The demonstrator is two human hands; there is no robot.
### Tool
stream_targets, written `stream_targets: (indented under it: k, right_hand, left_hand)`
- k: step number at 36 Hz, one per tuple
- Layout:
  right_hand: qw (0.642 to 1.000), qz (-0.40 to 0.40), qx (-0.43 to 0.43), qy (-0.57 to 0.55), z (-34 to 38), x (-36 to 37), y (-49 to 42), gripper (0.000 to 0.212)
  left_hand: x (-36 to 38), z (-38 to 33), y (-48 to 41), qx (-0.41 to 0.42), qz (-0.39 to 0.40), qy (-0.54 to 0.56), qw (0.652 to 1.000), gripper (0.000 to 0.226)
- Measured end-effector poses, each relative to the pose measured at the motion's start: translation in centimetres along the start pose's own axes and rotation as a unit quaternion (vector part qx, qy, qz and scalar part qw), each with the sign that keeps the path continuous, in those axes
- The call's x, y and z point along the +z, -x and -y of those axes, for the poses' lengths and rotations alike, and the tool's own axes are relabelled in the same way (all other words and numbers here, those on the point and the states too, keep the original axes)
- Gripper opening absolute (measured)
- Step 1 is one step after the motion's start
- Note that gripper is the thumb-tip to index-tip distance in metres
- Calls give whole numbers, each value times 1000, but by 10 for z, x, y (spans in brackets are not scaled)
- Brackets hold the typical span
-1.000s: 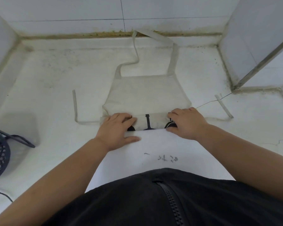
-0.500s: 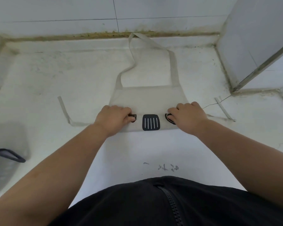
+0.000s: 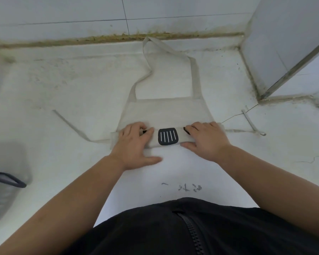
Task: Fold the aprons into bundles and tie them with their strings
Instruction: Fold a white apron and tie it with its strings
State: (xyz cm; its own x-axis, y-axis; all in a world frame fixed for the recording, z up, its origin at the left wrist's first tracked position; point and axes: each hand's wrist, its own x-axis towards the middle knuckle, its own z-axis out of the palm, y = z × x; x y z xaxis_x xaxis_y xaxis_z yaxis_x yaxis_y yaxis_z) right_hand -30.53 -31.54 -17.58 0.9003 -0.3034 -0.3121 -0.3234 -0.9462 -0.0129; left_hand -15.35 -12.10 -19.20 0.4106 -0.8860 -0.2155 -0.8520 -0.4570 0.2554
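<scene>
We've rolled the apron (image 3: 167, 138) further toward the counter's (image 3: 63, 85) back edge, left hand (image 3: 134, 144) and right hand (image 3: 207, 140) gripping it; bib (image 3: 166, 112) next.

Desk (image 3: 53, 92) is left open either side of the apron (image 3: 166, 113); reach is bounded by back wall (image 3: 81, 11) and right pillar (image 3: 276, 43).

Apron (image 3: 166, 115): pale beige cloth, near end rolled into narrow band under left grip (image 3: 134, 142) and right grip (image 3: 206, 140). Black patch (image 3: 167, 136) with white stripes on roll, between grips. Unrolled bib flat just beyond grips. Neck loop (image 3: 193, 76) slack, farther beyond. Left waist string (image 3: 72, 126) trails outward of left grip, right waist string (image 3: 249, 122) outward of right grip, both loose.
</scene>
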Motion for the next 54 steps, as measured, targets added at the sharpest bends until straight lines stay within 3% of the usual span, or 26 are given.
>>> stream_targets:
  k: [3, 6, 9, 14, 18, 21, 23, 25, 28, 34, 40, 44, 48, 51, 54]
  right_hand:
    - [999, -1, 18, -33, -5, -7, -1, 61]
    - [995, 22, 24, -96, -13, -17, -1, 48]
    - [990, 65, 28, -125, -19, -27, -5, 46]
    - [998, 39, 56, 8, -22, -23, -19, 38]
    - [998, -14, 34, 44, -18, -9, -18, 34]
    - [999, -3, 11, 39, -9, -4, -15, 47]
    - [1000, 3, 11, -9, -6, -1, -12, 41]
    - [998, 9, 15, -63, -7, 0, -9, 46]
    - [999, 30, 5, -40, -7, -2, -8, 68]
    - [999, 13, 29, 19, -4, -2, -4, 67]
    - [1000, -20, 9, -11, -8, 0, 3, 61]
    - [999, -28, 25, -17, -13, -10, 0, 75]
    - [996, 23, 69, -52, -26, -23, -6, 56]
    - [993, 24, 103, -54, -31, -29, -12, 52]
    - [995, -13, 94, 30, -29, -23, -21, 43]
  left_hand:
    - [-15, 6, -7, 4, 20, 36, 999, 92]
    - [-31, 11, -15, -7, 61, 121, 991, 55]
    - [-44, 18, -24, -37, 126, 153, 979, 34]
    - [-44, 16, -37, -70, 128, 93, 985, 40]
    - [-28, 14, -42, -39, -13, -63, 997, 30]
    - [-9, 18, -36, 18, -98, -30, 995, 41]
    - [-1, 20, -30, 23, -116, 19, 993, 48]
    - [1, 20, -27, 18, -88, 28, 996, 56]
    - [-4, 19, -23, -17, -23, 4, 1000, 75]
    - [-6, 16, -16, -44, 34, -21, 998, 89]
    - [-10, 13, -13, -32, 76, -53, 995, 106]
    - [-25, 16, -21, -20, 63, -38, 997, 97]
    - [-42, 23, -36, -43, 119, 106, 986, 38]
    - [-50, 27, -44, -69, 162, 150, 973, 50]
    - [-52, 24, -50, -74, 107, 55, 990, 45]
